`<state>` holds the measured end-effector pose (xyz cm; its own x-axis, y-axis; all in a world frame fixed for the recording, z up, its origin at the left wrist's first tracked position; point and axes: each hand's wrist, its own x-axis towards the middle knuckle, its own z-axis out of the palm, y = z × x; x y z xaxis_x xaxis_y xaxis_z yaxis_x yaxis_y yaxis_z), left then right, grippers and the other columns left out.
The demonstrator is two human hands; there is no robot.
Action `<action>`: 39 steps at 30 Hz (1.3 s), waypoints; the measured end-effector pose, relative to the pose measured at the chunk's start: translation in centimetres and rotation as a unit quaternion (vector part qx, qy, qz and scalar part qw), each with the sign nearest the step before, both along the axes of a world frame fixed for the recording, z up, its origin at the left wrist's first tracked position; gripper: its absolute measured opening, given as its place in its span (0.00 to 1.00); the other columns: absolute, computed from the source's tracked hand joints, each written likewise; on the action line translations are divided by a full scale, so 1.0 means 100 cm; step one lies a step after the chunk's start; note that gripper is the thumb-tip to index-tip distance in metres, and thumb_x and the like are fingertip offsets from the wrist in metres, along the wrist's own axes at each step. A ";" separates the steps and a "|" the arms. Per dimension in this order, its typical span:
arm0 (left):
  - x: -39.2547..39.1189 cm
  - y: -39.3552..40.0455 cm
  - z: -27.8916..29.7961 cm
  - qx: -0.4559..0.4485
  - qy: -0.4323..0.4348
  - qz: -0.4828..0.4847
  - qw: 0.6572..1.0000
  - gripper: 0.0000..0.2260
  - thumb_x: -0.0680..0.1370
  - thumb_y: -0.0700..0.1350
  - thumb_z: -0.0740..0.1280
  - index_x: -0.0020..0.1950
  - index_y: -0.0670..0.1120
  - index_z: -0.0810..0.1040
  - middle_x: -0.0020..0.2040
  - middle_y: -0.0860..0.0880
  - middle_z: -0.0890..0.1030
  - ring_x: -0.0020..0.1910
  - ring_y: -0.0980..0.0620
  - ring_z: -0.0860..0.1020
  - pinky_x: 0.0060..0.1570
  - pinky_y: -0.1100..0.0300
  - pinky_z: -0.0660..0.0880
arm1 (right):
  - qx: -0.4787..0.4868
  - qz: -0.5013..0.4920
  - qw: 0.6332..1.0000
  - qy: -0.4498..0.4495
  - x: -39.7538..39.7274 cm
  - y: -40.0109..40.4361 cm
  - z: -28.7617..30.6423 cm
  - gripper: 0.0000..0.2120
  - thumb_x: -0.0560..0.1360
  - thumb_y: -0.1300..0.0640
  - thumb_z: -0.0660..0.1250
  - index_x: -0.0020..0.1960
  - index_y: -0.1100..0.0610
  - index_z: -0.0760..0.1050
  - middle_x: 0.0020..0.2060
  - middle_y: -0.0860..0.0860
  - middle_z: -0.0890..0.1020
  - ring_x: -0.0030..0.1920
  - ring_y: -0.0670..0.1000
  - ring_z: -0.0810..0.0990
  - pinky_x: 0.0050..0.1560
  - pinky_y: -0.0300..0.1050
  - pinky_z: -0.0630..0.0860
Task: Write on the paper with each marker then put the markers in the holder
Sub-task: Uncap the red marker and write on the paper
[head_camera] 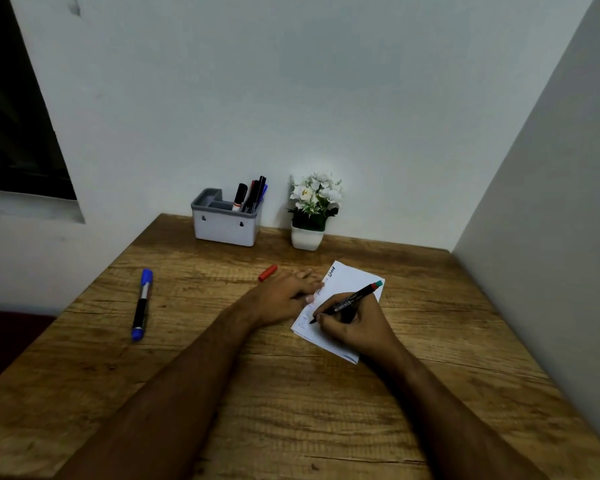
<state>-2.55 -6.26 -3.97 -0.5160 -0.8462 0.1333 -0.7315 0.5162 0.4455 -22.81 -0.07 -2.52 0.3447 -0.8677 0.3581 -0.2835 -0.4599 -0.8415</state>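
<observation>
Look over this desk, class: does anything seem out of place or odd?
Little does. A loose red cap lies on the table just beyond the left hand, off its marker. A blue marker lies alone at the left, outside the holder. Nothing looks spilled or damaged.

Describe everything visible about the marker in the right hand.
The marker is slim with a black barrel carrying pale print too small to read, and a red band and green tip at its rear end. It is uncapped; its dark tip touches the white paper near the left edge. It slants, rear end up and to the right. The right hand pinches it near the tip in a writing grip; the left hand steadies the paper.
</observation>
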 end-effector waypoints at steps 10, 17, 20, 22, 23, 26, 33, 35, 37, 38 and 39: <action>-0.001 -0.001 0.002 -0.027 -0.090 -0.005 0.996 0.23 0.84 0.53 0.54 0.80 0.53 0.58 0.81 0.53 0.55 0.80 0.53 0.50 0.77 0.46 0.51 | 0.013 -0.014 0.999 0.047 0.000 0.004 -0.007 0.08 0.70 0.54 0.72 0.47 0.53 0.87 0.47 0.46 0.88 0.52 0.48 0.86 0.57 0.55 0.83; -0.002 -0.002 0.000 -0.036 -0.086 -0.004 0.996 0.23 0.85 0.53 0.53 0.80 0.52 0.58 0.81 0.53 0.55 0.80 0.53 0.50 0.78 0.48 0.50 | 0.026 0.000 0.998 0.058 0.001 0.003 -0.003 0.09 0.74 0.64 0.73 0.48 0.52 0.88 0.48 0.45 0.88 0.53 0.46 0.86 0.56 0.49 0.84; -0.003 -0.001 0.002 -0.032 -0.077 -0.008 0.996 0.23 0.85 0.52 0.54 0.80 0.51 0.59 0.81 0.53 0.56 0.80 0.54 0.50 0.78 0.51 0.50 | 0.019 -0.005 0.997 0.071 0.003 0.002 -0.002 0.06 0.72 0.58 0.73 0.47 0.52 0.88 0.47 0.45 0.88 0.52 0.47 0.86 0.55 0.52 0.84; -0.003 -0.001 0.002 -0.031 -0.072 -0.009 0.997 0.23 0.85 0.51 0.55 0.80 0.51 0.59 0.81 0.53 0.56 0.80 0.54 0.50 0.78 0.53 0.49 | 0.013 -0.010 0.998 0.068 0.004 0.001 -0.004 0.06 0.71 0.57 0.72 0.46 0.53 0.87 0.45 0.46 0.88 0.51 0.48 0.87 0.54 0.53 0.84; -0.003 -0.001 0.002 -0.032 -0.072 -0.010 0.997 0.23 0.85 0.51 0.54 0.80 0.51 0.59 0.81 0.53 0.56 0.80 0.54 0.50 0.78 0.53 0.49 | 0.009 -0.010 0.998 0.068 0.004 0.001 -0.005 0.06 0.72 0.60 0.73 0.46 0.54 0.87 0.45 0.47 0.88 0.50 0.48 0.87 0.54 0.52 0.84; -0.002 -0.002 0.001 -0.033 -0.075 -0.012 0.997 0.23 0.85 0.52 0.54 0.80 0.51 0.59 0.81 0.53 0.56 0.80 0.54 0.50 0.78 0.51 0.49 | -0.009 -0.005 0.996 0.086 0.005 0.001 -0.006 0.06 0.73 0.63 0.73 0.46 0.55 0.87 0.45 0.46 0.88 0.50 0.48 0.87 0.52 0.49 0.84; -0.003 0.000 0.003 -0.038 -0.085 -0.015 0.996 0.22 0.85 0.51 0.53 0.80 0.50 0.60 0.81 0.52 0.56 0.80 0.53 0.50 0.78 0.52 0.48 | -0.026 -0.002 0.995 0.101 0.007 0.001 -0.004 0.06 0.72 0.63 0.71 0.43 0.54 0.86 0.42 0.46 0.87 0.46 0.47 0.86 0.47 0.42 0.82; -0.003 -0.001 0.003 -0.033 -0.082 -0.014 0.996 0.22 0.85 0.51 0.53 0.80 0.50 0.59 0.81 0.52 0.56 0.80 0.53 0.50 0.78 0.52 0.48 | -0.022 -0.007 0.995 0.101 0.007 0.002 -0.003 0.07 0.74 0.65 0.72 0.45 0.55 0.87 0.44 0.46 0.88 0.48 0.47 0.86 0.50 0.43 0.83; -0.003 -0.001 0.003 -0.033 -0.083 -0.013 0.996 0.22 0.85 0.51 0.54 0.80 0.50 0.59 0.81 0.52 0.56 0.80 0.53 0.50 0.78 0.52 0.48 | -0.015 -0.015 0.995 0.100 0.008 0.002 -0.003 0.06 0.74 0.65 0.71 0.45 0.57 0.86 0.43 0.48 0.88 0.47 0.47 0.86 0.49 0.45 0.83; -0.004 0.000 0.003 -0.033 -0.084 -0.011 0.996 0.22 0.85 0.51 0.54 0.80 0.51 0.59 0.81 0.52 0.56 0.80 0.53 0.50 0.78 0.52 0.48 | -0.012 -0.017 0.995 0.102 0.008 0.002 -0.002 0.06 0.74 0.65 0.71 0.44 0.57 0.85 0.42 0.48 0.87 0.46 0.47 0.86 0.48 0.46 0.84; -0.004 0.001 0.004 -0.033 -0.083 -0.010 0.996 0.22 0.85 0.51 0.54 0.80 0.51 0.59 0.81 0.52 0.56 0.80 0.53 0.51 0.78 0.52 0.48 | -0.009 -0.016 0.994 0.105 0.008 0.003 -0.001 0.05 0.73 0.63 0.71 0.43 0.57 0.85 0.42 0.48 0.87 0.45 0.48 0.86 0.47 0.47 0.84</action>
